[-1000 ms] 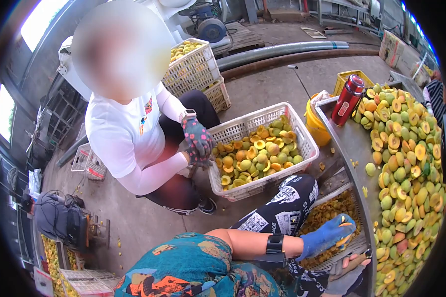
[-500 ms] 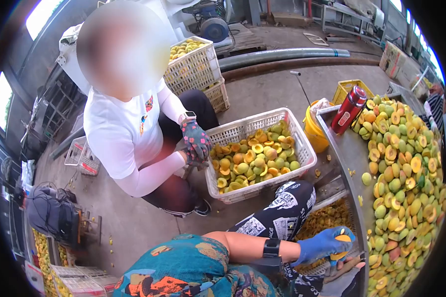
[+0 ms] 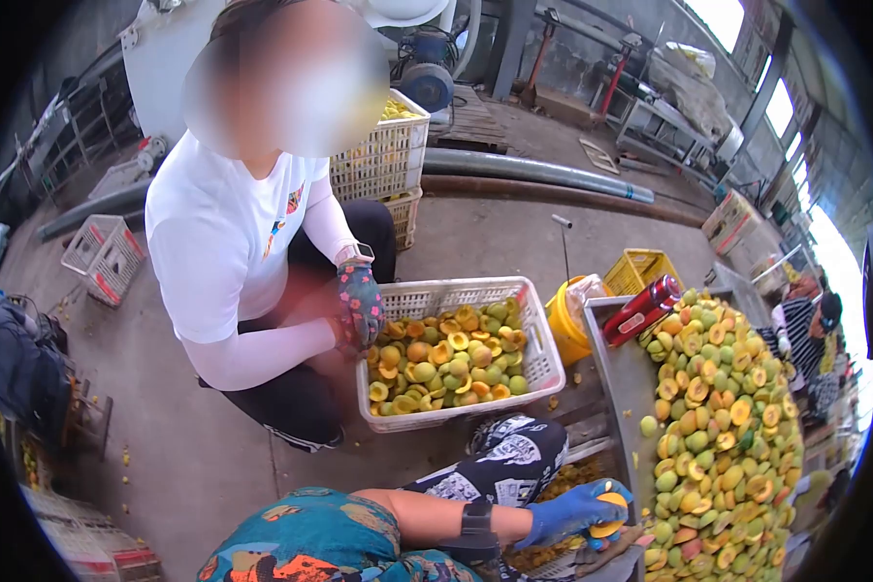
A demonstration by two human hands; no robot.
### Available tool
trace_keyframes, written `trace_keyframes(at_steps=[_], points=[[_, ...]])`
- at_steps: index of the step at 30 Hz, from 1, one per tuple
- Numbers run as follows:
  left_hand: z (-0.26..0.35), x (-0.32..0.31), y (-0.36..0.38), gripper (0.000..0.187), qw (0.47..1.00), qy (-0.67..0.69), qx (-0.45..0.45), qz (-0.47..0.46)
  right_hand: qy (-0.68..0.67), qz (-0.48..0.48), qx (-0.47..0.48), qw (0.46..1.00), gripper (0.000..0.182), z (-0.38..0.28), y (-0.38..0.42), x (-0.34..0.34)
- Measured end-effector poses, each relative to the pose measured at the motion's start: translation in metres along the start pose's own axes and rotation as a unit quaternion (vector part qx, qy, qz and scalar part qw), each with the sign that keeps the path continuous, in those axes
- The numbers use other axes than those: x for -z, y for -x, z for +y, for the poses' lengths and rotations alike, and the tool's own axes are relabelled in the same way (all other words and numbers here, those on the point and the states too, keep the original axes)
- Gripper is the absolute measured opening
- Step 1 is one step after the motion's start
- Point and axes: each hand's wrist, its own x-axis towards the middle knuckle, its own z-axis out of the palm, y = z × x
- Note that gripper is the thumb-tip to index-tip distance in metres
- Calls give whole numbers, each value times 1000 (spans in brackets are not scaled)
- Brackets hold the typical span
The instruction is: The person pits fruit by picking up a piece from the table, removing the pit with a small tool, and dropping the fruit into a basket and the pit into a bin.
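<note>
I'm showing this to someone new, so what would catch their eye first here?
Probably the big heap of halved fruit on the metal table at right. Next, the white crate of fruit in the middle, gripped by a co-worker's gloved hand. At bottom, the blue-gloved left hand holds a fruit half.

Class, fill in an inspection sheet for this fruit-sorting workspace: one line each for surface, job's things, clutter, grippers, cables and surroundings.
Surface: grey metal sorting table, right side, bare along its left edge.
Job's things: orange halved fruit in the blue-gloved left hand; heap of green and orange halved fruit on the table.
Clutter: red metal flask lying at the table's far corner; fruit scraps on the concrete floor.
Grippers: left hand's fingers closed round the fruit; right hand not in view.
Cables: nothing seen.
Surroundings: crouching person in a white shirt gripping a white plastic crate of fruit; yellow bucket; grey pipe.
</note>
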Motion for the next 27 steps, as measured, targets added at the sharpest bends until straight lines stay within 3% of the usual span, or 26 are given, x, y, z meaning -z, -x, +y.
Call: trace_keyframes(at_steps=[3, 10, 14, 16, 17, 19, 25, 27], points=[[1, 4, -1, 39, 1000, -8, -9, -5, 84, -51, 39, 994, 53, 4, -2, 2], [15, 7, 11, 33, 998, 15, -62, -28, 63, -22, 47, 997, 61, 10, 3, -10], [21, 8, 12, 31, 998, 10, -56, 3, 26, -37, 13, 999, 63, 9, -11, 1], [25, 9, 15, 31, 999, 1, -51, 0, -40, -125, -24, 991, 61, 7, -24, 16], [25, 10, 17, 32, 999, -7, -45, -4, -41, -125, -28, 991, 61, 6, -26, 16], [26, 10, 18, 32, 999, -15, -50, 0, 203, -86, 112, 969, 57, 6, -31, 14], [16, 17, 8, 31, 999, -36, -38, -5, 215, -38, 99, 971, 55, 1, -26, 9], [15, 17, 7, 30, 999, -35, -37, 2, 162, -28, 108, 980, 56, 5, -29, 10]])
